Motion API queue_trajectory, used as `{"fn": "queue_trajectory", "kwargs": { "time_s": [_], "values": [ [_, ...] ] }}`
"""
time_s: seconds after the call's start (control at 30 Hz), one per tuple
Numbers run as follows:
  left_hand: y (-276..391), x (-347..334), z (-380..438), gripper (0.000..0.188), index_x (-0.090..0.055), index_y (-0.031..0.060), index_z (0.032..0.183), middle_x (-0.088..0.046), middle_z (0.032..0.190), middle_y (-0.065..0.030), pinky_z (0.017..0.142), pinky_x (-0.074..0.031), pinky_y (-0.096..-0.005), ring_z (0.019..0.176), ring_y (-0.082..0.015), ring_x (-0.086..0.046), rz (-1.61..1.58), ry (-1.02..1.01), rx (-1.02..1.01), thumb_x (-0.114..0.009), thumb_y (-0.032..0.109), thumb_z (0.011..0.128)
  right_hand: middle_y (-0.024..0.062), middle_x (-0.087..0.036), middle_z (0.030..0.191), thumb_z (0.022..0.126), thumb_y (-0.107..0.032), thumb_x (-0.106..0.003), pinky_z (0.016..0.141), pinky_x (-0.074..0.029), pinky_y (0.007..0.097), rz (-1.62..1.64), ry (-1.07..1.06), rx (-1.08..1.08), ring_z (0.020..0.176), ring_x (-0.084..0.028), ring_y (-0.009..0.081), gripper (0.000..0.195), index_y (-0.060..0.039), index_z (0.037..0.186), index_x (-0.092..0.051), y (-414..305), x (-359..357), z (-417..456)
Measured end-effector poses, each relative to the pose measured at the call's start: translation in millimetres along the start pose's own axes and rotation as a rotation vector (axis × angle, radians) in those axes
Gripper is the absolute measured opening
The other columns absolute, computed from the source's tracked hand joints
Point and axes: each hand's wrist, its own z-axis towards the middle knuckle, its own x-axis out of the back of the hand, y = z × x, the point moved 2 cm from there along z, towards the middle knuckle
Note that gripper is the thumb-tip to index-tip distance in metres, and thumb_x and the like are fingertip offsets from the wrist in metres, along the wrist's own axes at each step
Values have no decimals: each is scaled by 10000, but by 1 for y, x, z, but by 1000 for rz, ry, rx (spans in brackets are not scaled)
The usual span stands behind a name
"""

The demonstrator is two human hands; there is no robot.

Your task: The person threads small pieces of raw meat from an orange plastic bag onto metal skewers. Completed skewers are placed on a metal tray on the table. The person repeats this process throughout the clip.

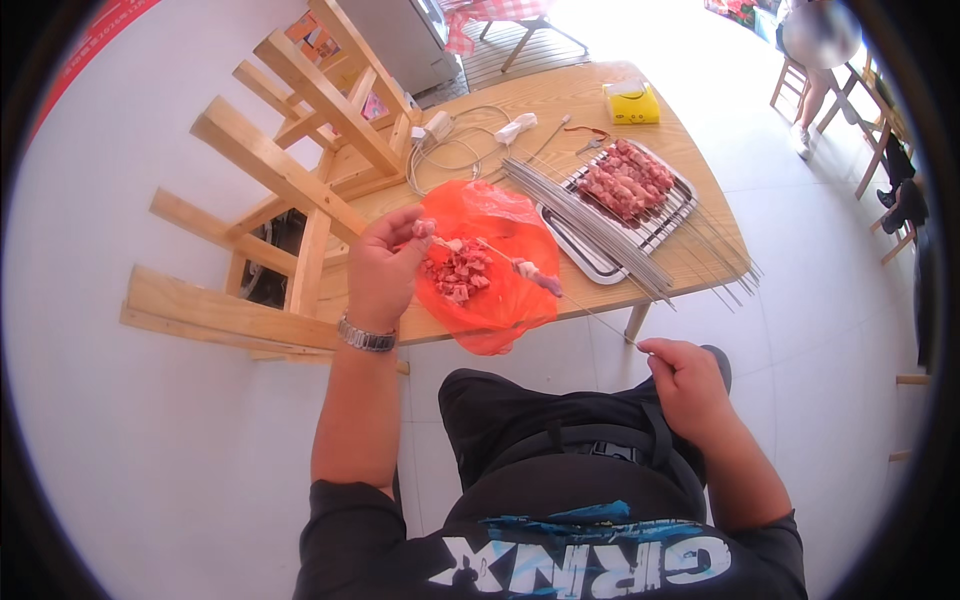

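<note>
Between the fingertips of my left hand (388,255) is a small chunk of raw meat (424,228), above the left edge of a red plastic bag (517,217). My right hand (690,386) pinches the near end of a thin metal skewer (600,319) in front of the table. Several meat pieces (536,275) are threaded along that skewer, and its far tip points toward my left hand. Loose cut raw meat (459,271) lies in a heap on the opened bag. The chunk in my left hand is apart from the skewer's tip.
Right of the bag, a metal tray (592,262) carries a bundle of bare skewers (585,225) and loaded meat skewers (628,180); their ends overhang the table (555,97). Upturned wooden stools (277,165) stand left. Behind are a cable (457,150), keys (591,144) and a yellow tissue box (632,103).
</note>
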Motion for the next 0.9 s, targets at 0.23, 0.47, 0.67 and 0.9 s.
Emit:
{"fn": "queue_trajectory", "kwargs": {
  "time_s": [0.23, 0.47, 0.67, 0.9],
  "values": [
    [8, 2, 7, 195, -634, -7, 1154, -713, 1075, -85, 824, -572, -257, 899, -114, -677, -16, 40, -26, -651, 45, 967, 217, -713, 988, 931, -65, -590, 851, -535, 412, 23, 7, -4, 948, -675, 393, 190, 5, 1066, -702, -1, 0, 3],
    [-31, 10, -11, 74, -599, 80, 1045, -703, 959, -33, 751, -580, -269, 878, -137, -692, -230, 119, 161, -641, 92, 985, 117, -687, 826, 968, -141, -609, 762, -521, 333, 345, -111, -148, 786, -658, 214, 192, 18, 1038, -691, 11, -20, 11],
    [-49, 6, -45, 93, -571, 83, 1054, -694, 951, -62, 755, -583, -286, 862, -174, -702, -480, 139, 355, -607, 158, 1013, 57, -644, 778, 954, -158, -642, 653, -482, 288, 497, -214, -150, 695, -576, 113, 178, 17, 981, -664, -13, -50, 37],
    [-59, 3, -64, 126, -506, 100, 1082, -710, 993, -107, 766, -598, -323, 926, -233, -728, -528, 176, 408, -558, 209, 1042, 56, -636, 779, 861, -168, -736, 690, -504, 303, 415, -293, -117, 736, -619, 145, 199, -24, 876, -600, -45, -85, 73]
  ]
}}
